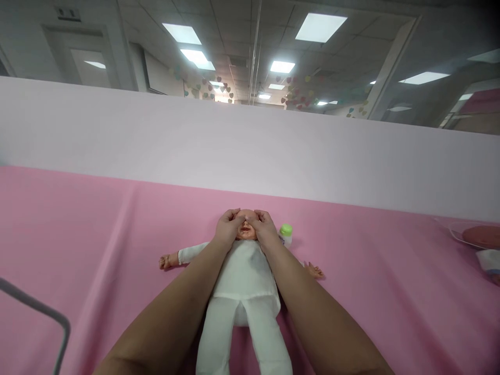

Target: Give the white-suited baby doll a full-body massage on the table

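Observation:
A baby doll (246, 271) in a white top and white trousers lies on its back, arms stretched out to both sides. My left hand (228, 227) cups one side of the doll's head, its thumb resting on the face near the nose. On the other side, my right hand (264, 226) does the same, and the two thumbs almost meet. The fingertips curl round the head and are partly hidden. The doll's mouth and forehead show between my hands. Just beyond my right wrist stands a small bottle (286, 234) with a green cap.
A pink sheet (117, 234) with some folds covers the surface. Behind it runs a low white wall (250, 140) with glass above. At the right edge are a clear dish (457, 232) and a white item (488, 260). A grey bent rod (39, 304) juts in at lower left.

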A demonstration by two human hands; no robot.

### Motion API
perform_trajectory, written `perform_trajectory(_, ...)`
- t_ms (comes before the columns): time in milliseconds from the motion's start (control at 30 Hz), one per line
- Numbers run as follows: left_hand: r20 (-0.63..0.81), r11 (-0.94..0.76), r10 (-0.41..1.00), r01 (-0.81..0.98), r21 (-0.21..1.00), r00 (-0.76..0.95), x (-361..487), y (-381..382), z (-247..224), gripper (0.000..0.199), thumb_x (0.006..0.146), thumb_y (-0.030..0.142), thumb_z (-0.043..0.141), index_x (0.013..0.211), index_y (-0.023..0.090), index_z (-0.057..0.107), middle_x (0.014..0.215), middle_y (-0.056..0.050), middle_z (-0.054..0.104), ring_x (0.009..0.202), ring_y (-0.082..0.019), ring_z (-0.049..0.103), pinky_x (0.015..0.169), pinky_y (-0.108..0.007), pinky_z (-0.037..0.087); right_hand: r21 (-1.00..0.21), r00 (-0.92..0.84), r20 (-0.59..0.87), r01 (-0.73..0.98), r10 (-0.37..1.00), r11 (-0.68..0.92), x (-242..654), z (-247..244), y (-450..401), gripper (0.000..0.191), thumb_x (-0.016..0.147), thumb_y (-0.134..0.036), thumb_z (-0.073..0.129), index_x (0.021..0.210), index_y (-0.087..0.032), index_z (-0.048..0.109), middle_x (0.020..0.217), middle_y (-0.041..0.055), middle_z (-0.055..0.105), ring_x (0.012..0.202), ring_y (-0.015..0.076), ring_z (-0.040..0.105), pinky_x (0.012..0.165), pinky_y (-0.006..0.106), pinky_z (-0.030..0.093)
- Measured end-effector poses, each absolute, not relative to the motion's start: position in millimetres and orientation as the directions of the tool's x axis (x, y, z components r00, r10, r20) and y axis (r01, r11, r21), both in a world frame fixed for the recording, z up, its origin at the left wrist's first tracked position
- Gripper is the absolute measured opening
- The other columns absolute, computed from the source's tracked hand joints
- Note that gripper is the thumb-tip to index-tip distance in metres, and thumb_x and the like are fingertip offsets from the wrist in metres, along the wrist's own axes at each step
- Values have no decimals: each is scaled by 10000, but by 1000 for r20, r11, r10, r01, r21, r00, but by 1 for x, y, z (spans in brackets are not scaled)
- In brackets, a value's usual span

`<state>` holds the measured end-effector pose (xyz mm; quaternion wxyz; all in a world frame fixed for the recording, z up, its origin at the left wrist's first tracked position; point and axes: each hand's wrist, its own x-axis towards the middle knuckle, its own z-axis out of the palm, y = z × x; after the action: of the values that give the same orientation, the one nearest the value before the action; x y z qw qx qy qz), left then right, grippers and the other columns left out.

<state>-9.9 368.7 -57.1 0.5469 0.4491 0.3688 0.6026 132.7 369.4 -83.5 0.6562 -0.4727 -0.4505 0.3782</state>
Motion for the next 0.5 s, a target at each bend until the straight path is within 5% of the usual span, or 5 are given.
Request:
perform_trajectory(233, 108, -117, 993, -310, 944, -47, -6, 371, -56, 383, 720, 380, 813, 1056, 201, 767, 992, -75, 770, 922, -234, 711, 890, -386, 558, -957, 329, 168, -173, 929, 234, 132, -81, 371, 424, 718, -446, 800, 1098, -283, 711, 1149, 28, 756, 1117, 260, 670, 960, 392, 548)
perform_trajectory(500, 15, -35, 999, -433, 901, -48, -11, 371, -55, 322, 729, 242, 729, 1044, 195, 779, 1052, -96, 777, 944, -234, 715, 927, -415, 569, -923, 267, 107, -331, 958, 195, 133, -75, 361, 448, 711, -325, 704, 1155, -281, 739, 1241, 33, 746, 1138, 265, 683, 994, 427, 561)
